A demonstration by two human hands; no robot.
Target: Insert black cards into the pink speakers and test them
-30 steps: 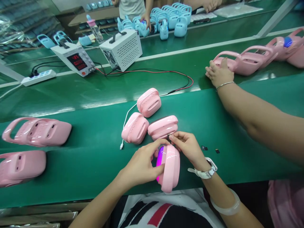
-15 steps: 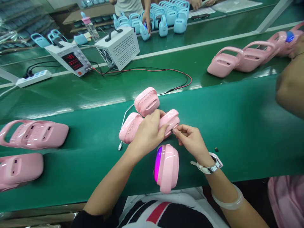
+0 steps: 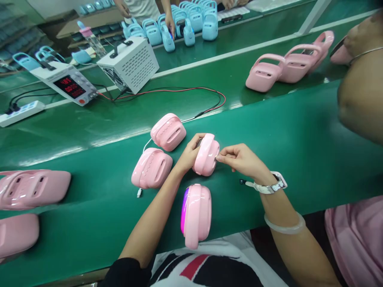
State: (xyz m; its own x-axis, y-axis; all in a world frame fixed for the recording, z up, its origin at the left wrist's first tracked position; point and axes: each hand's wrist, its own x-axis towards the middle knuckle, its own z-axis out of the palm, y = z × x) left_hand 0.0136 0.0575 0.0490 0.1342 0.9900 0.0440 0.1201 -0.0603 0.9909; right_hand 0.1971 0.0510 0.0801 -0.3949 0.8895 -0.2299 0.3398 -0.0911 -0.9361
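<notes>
My left hand [image 3: 191,153] is wrapped round a pink portable speaker [image 3: 206,157], gripping it from its left side and holding it tilted above the mat. The fingertips of my right hand [image 3: 239,158] are pinched together at the slotted right face of that speaker. Whatever lies between them is too small to make out. Below my hands stands another pink speaker [image 3: 199,215] with a lit purple panel on its left side. To the left are a pink speaker [image 3: 152,169] and, behind it, one more pink speaker [image 3: 168,131]. A small black memory card [image 3: 242,181] lies near my right wrist.
A white USB plug [image 3: 139,193] lies on the green mat [image 3: 98,207]. Red and black leads [image 3: 221,97] run from a power supply [image 3: 67,83] beside a white vented box [image 3: 128,63]. Pink speakers [image 3: 263,73] stand back right, near a co-worker's arm [image 3: 363,85]. Blue speakers [image 3: 210,26] line the back.
The held speaker is now apart from the one on its left and more upright. My right fingertips stay at its slotted face. The camera view has shifted; the co-worker at right has moved a speaker.
</notes>
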